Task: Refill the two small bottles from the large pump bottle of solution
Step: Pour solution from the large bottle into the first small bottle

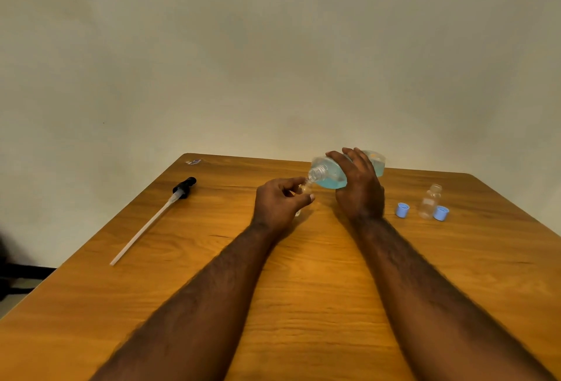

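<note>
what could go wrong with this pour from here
1. The large bottle, tilted by the right hand, has a much wider mouth than the small bottle; liquid may spill onto the table.
2. The left hand hides most of that small bottle, so overfilling is easy to miss.

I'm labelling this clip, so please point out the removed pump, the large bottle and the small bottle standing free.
removed pump (183, 187): head view, on its black head.
large bottle (329, 177): head view, on its shoulder behind the open neck.
free small bottle (429, 203): head view, on its clear body.
</note>
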